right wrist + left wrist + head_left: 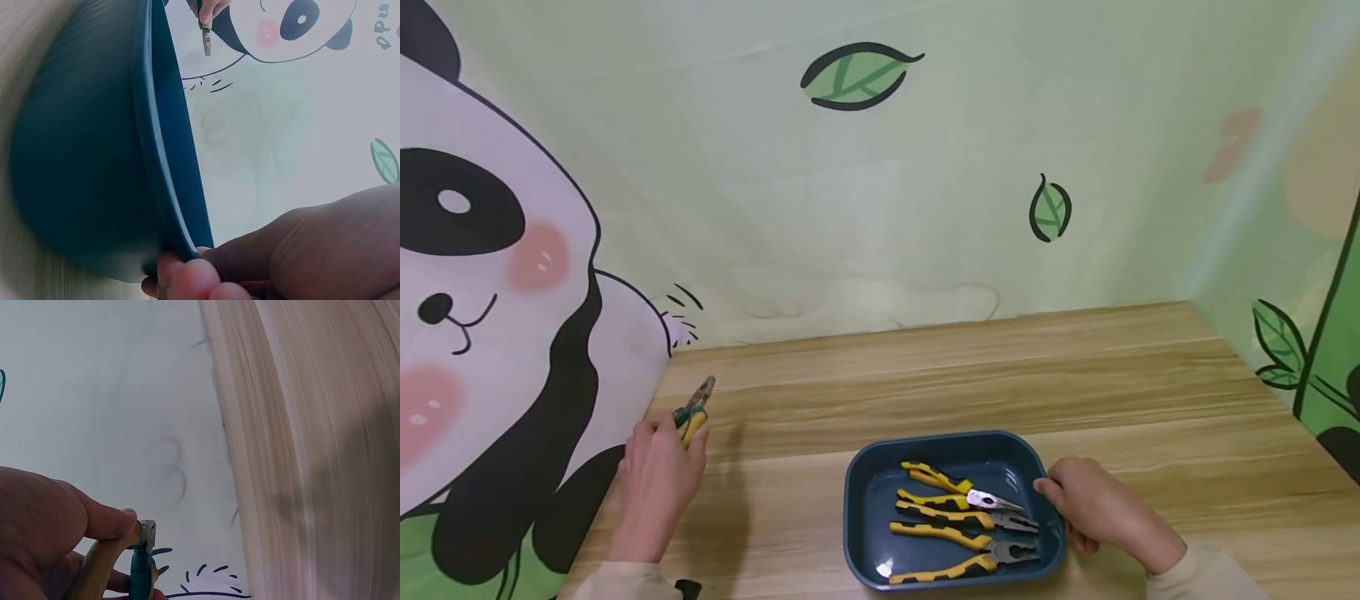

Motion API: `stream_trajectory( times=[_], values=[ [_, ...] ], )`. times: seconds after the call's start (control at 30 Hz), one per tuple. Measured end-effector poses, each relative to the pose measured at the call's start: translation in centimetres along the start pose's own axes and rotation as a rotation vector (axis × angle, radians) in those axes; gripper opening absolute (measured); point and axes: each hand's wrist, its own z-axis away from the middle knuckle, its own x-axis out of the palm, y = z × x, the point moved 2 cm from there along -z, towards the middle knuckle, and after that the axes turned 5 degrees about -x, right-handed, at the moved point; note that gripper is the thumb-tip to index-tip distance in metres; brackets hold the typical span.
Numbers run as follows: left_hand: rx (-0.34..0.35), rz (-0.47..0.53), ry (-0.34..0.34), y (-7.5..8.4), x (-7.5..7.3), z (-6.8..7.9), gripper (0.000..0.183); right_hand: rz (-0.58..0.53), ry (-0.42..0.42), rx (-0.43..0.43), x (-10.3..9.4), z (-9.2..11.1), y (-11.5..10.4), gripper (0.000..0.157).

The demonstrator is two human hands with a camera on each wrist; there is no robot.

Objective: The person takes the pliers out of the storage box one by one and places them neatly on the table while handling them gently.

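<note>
left grip (658,467): clamped on green-and-yellow pliers (694,410), nose poking out ahead of it | right grip (1090,504): pinching the blue tray (847,518) rim, tray's just left of it, bunch of yellow-handled pliers (1000,552) lying inside

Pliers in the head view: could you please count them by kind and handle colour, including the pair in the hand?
Needle-nose pliers, yellow-and-black, in the blue tray: 1
Blunt-nosed pliers, yellow-and-black, same tray: 2
Green-and-yellow pliers, in the left hand: 1
Total: 4
</note>
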Motion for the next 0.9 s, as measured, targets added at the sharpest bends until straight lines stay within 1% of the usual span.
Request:
stream_trajectory(
  times=[0.2, 0.3, 0.47, 0.63, 0.9],
  values=[
    [0.002, -0.004, 0.007, -0.4, 0.8, -0.4, 0.049, -0.008, -0.005, 0.004, 0.0, 0.0, 0.0, 0.038],
    [-0.006, 0.0, -0.004, -0.7, 1.3, -0.6, 0.048, -0.01, 0.002, -0.003, 0.1, 0.0, 0.0, 0.037],
    [-0.042, -0.002, -0.053, -1.2, 1.9, -0.9, 0.051, -0.013, 0.006, -0.006, 0.1, 0.1, 0.0, 0.037],
    [-0.085, 0.001, -0.121, -1.6, 2.6, -1.3, 0.056, -0.007, 0.009, -0.002, 0.1, 0.1, 0.0, 0.036],
    [-0.116, 0.005, -0.191, -1.9, 3.5, -2.0, 0.05, -0.006, 0.007, 0.002, 0.1, 0.1, 0.0, 0.037]
  ],
)
